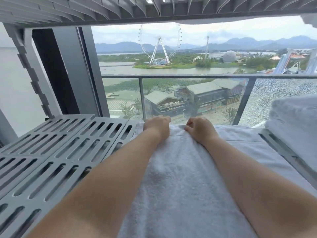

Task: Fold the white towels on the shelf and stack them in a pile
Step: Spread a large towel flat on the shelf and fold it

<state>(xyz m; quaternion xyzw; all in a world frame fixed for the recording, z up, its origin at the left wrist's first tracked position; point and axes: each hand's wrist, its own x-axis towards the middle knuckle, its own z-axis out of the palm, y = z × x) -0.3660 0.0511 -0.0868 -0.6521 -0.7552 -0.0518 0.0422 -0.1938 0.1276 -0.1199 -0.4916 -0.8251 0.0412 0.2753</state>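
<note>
A white towel (180, 177) lies spread along the grey slatted shelf (56, 152), running from the near edge to the far edge. My left hand (157, 125) grips the towel's far edge, fingers curled over it. My right hand (199, 127) pinches the same far edge just to the right, thumb and fingers bunching the cloth. Both forearms stretch over the towel. A pile of folded white towels (295, 121) stands at the right end of the shelf.
The shelf's upper tier (120, 9) hangs low overhead, with white cloth (308, 21) on it at the top right. Behind the shelf is a window (188, 66) with a dark frame (68, 74) at the left. Bare slats lie to the left of the towel.
</note>
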